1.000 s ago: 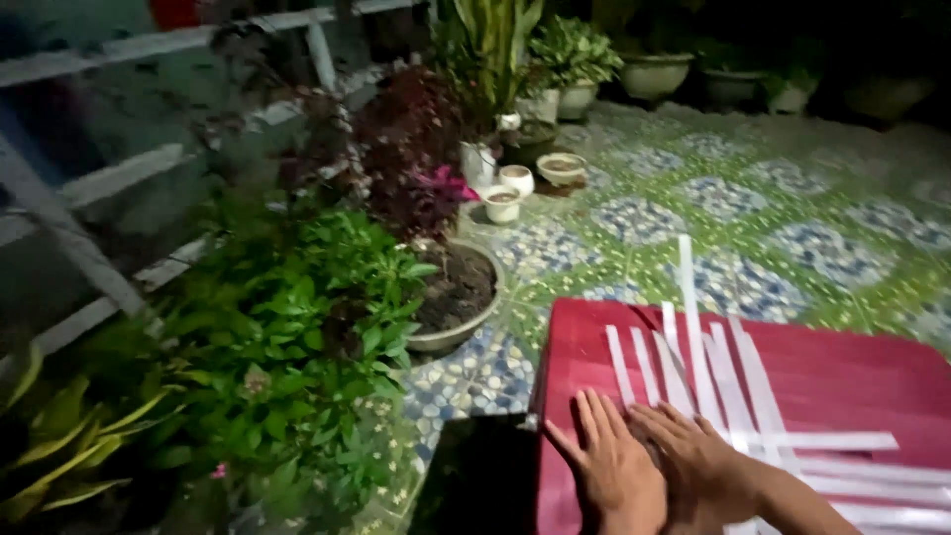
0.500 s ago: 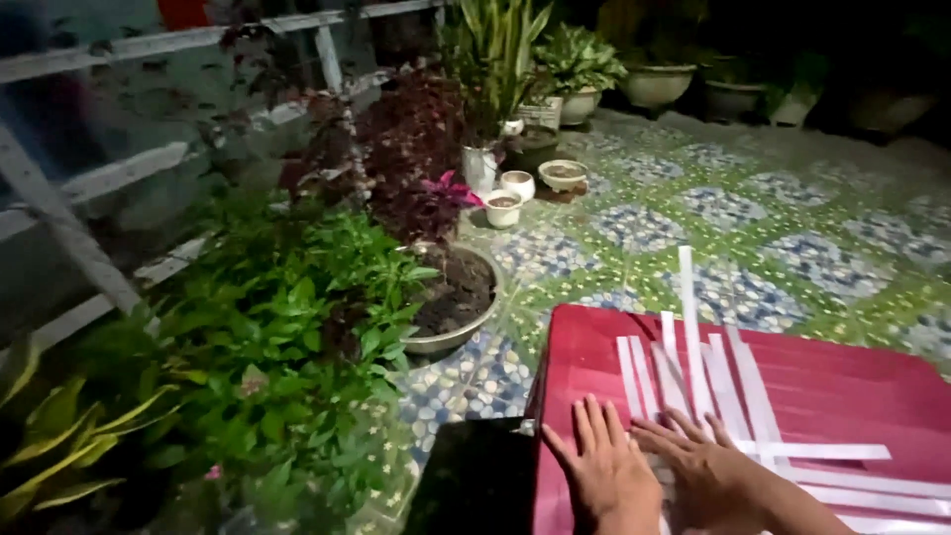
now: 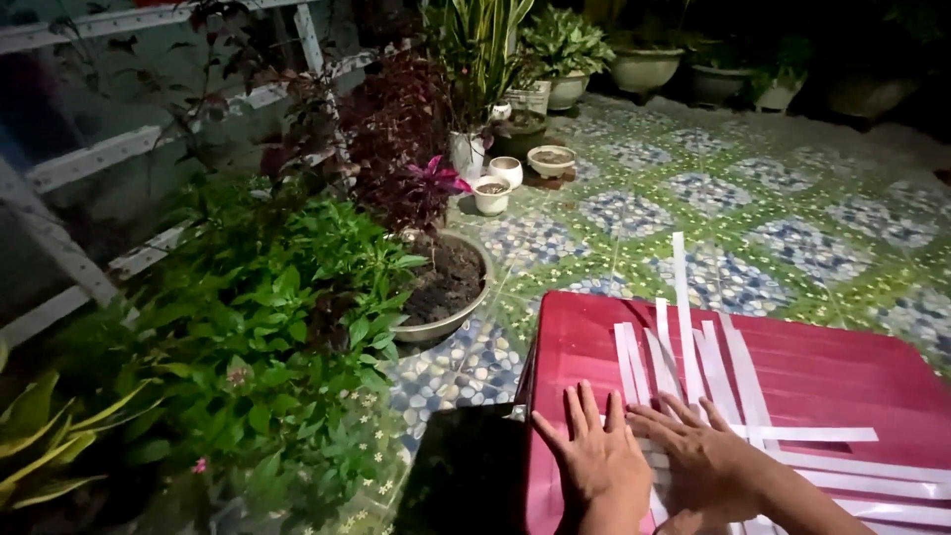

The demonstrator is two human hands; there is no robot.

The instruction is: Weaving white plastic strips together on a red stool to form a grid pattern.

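both hands have barely shifted. left hand (image 3: pixel 592 456) and right hand (image 3: pixel 705 458) lie flat, fingers spread, gripping nothing, pressing white strips (image 3: pixel 693 357) on the red table (image 3: pixel 842 367), beside a pot (image 3: pixel 451 297).

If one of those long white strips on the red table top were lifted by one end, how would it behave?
The long white flat strips look thin, so a lifted one would probably droop and weigh little. One overhangs the red table top edge without sagging much, hinting at some stiffness. Both the left hand and right hand press flat on them, suggesting they slide easily.
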